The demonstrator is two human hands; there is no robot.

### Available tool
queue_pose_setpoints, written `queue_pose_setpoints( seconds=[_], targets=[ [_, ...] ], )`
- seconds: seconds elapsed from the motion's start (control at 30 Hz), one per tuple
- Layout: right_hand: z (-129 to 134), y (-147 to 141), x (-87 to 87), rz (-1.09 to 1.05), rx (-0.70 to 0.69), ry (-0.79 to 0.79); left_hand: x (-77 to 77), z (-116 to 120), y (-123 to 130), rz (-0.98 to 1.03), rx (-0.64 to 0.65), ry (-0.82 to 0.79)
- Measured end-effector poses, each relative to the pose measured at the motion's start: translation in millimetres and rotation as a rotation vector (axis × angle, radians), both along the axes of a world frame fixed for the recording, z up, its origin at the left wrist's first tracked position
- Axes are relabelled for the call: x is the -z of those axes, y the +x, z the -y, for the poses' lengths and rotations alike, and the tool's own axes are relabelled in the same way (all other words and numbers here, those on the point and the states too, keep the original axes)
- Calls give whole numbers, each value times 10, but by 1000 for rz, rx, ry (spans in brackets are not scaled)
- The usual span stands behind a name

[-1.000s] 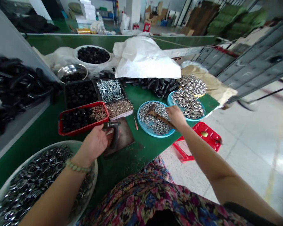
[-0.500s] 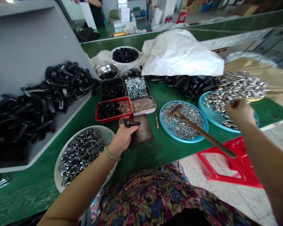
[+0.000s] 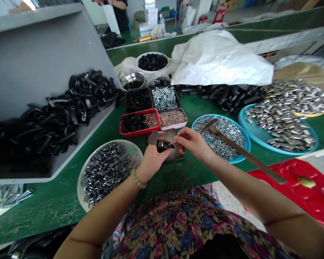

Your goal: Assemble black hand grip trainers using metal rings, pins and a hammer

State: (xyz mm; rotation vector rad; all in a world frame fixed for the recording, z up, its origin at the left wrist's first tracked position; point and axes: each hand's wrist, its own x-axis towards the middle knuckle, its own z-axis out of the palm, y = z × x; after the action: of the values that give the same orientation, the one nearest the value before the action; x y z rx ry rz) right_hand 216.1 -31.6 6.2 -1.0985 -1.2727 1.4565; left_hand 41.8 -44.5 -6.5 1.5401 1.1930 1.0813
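My left hand (image 3: pixel 154 160) is closed around a black handle-like part (image 3: pixel 164 144), held above a dark metal plate (image 3: pixel 175 155) on the table. My right hand (image 3: pixel 192 143) pinches a small shiny metal piece (image 3: pixel 173 141) against the end of that part; its exact shape is too small to make out. Right of the hands, a hammer (image 3: pixel 240 151) with a wooden handle lies across a blue tray of small nuts (image 3: pixel 226 145). A pale bowl of metal rings (image 3: pixel 108 172) stands by my left forearm.
Beyond the plate are a red tray (image 3: pixel 121 130), a tin of small rivet-like pieces (image 3: pixel 173 119) and a tray of screws (image 3: pixel 164 99). Metal cylinders (image 3: pixel 288 133) fill a blue tray at right. A grey bin (image 3: pixel 43 54) of black parts stands left; a red stool (image 3: pixel 291 180) sits below the edge.
My right hand has come from the tray of metal cylinders to the black part in my left hand. The view has swung slightly left.
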Motion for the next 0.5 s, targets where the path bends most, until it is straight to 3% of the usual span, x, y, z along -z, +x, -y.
queue_pose_setpoints(
  seconds=[0.23, 0.4, 0.5],
  targets=[
    [-37, -144, -27, 81, -38, -1, -131, -11, -29, -24, 14, 28],
    [-54, -35, 11, 217, -39, 127, -58, -45, -30, 118, -6, -38],
    [-59, 46, -123, 449, -108, 274, -64, -119, -23, 140, 26, -111]
  ],
)
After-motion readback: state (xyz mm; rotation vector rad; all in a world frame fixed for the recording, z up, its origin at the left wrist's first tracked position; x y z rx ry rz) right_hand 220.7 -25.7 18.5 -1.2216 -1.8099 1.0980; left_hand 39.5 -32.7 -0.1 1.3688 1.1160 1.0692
